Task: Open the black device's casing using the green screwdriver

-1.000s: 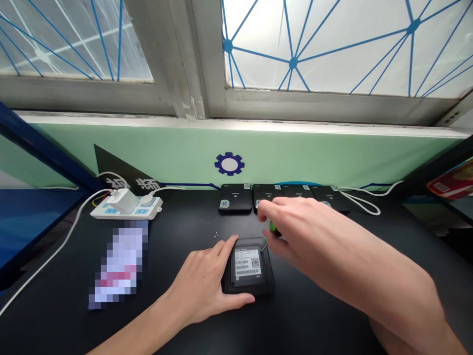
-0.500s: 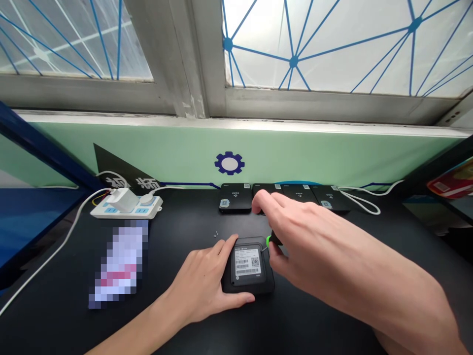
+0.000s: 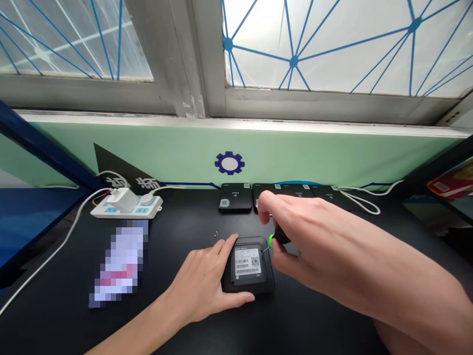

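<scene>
A small square black electronic device [image 3: 264,285] with a white printed label [image 3: 244,261] lies flat on the black table. My left hand [image 3: 207,278] grips it from the left, fingers at its far edge and thumb along its near edge. In my right hand [image 3: 295,231] is a screwdriver [image 3: 281,235] with a black handle and a green collar. The thin metal shaft slants down to the device's upper right corner, beside the label. Most of the handle is hidden by my fingers. Two tiny screws [image 3: 216,234] rest just beyond the device, to the left.
Several similar black boxes [image 3: 235,198] stand in a row along the green back panel [image 3: 177,153]. At the left is a white power strip [image 3: 126,211] with plugs and cables, and a pixelated patch [image 3: 120,261] lies below it. A white cable [image 3: 364,201] loops at the right.
My right hand has shifted slightly right with the screwdriver, showing more of its black handle. My left hand and the device stay in place.
</scene>
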A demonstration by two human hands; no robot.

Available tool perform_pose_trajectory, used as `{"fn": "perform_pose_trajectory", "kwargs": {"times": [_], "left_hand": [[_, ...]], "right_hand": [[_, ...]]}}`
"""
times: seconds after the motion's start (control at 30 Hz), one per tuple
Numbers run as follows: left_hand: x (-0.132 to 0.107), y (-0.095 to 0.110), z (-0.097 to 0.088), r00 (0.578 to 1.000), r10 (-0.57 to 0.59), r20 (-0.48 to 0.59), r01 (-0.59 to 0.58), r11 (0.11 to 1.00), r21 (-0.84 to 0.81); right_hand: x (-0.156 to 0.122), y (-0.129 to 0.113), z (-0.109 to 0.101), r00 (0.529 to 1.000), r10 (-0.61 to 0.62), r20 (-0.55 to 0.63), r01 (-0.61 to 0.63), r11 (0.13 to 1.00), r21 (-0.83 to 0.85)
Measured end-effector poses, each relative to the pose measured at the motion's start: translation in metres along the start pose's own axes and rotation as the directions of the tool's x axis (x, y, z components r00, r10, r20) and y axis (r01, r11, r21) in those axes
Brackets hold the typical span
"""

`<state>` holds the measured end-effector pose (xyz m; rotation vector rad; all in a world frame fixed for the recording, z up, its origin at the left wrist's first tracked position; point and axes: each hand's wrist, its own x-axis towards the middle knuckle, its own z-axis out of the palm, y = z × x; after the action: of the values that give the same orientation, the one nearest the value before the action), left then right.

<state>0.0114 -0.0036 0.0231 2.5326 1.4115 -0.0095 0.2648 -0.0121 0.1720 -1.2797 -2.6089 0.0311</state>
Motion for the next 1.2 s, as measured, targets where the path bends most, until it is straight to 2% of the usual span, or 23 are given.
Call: {"fn": "perform_pose_trajectory", "kwargs": {"times": [0.2, 0.47, 0.67, 0.87, 1.2], "left_hand": [[-0.001, -0.001, 0.001, 1.000, -0.002, 0.002, 0.002, 1.000, -0.001], [-0.001, -0.002, 0.001, 1.000, 0.001, -0.002, -0.001, 1.000, -0.021], [-0.001, -0.001, 0.000, 1.000, -0.003, -0.002, 0.002, 1.000, -0.013], [-0.001, -0.001, 0.000, 1.000, -0.005, 0.000, 0.005, 1.000, 0.001], [-0.001, 0.000, -0.001, 1.000, 0.002, -0.014, -0.002, 1.000, -0.010]], "right_hand": [[0.003, 0.005, 0.004, 0.999, -0.013, 0.047, 0.013, 1.000, -0.006], [0.002, 0.003, 0.008, 0.998, -0.056, -0.009, 0.055, 0.998, -0.021], [-0.002, 0.005, 0.011, 0.998, -0.059, -0.010, 0.058, 0.991, -0.120], [-0.010, 0.007, 0.014, 0.991, -0.075, -0.111, 0.060, 0.989, -0.134], [0.001, 0.004, 0.015, 1.000, -0.022, -0.022, 0.017, 0.980, -0.201]]}}
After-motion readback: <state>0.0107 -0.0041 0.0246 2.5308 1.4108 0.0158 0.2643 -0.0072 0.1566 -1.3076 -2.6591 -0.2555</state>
